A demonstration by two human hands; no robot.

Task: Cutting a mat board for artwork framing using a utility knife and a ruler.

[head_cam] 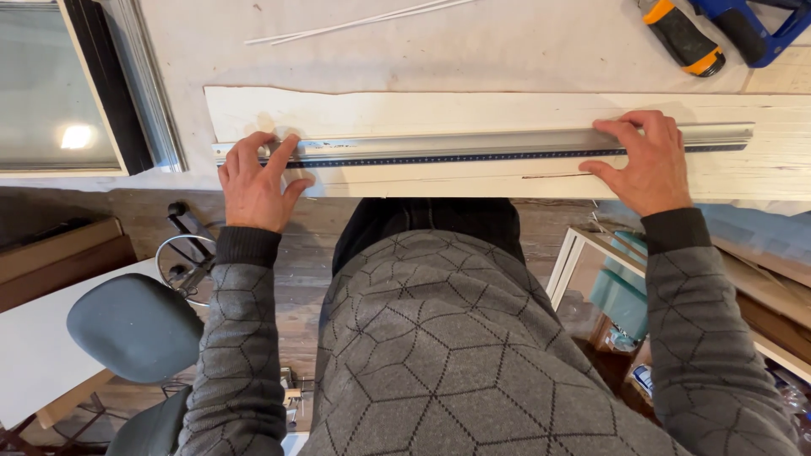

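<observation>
Metal ruler [481, 145] lies along the white board [507, 114] at the workbench's near edge; left hand [253, 181] and right hand [646, 165] press it flat, fingers spread. Uneven pressure could skew it.

Orange-and-black tool [683, 35] beside blue clamp [756, 29], thin white strips [355, 24], grey stool [135, 325], framed glass pane [51, 93].

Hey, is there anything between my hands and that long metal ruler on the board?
Nothing visible. The left hand presses directly on one end of the metal ruler, and the right hand on the other. The ruler lies flat along the white board.
</observation>
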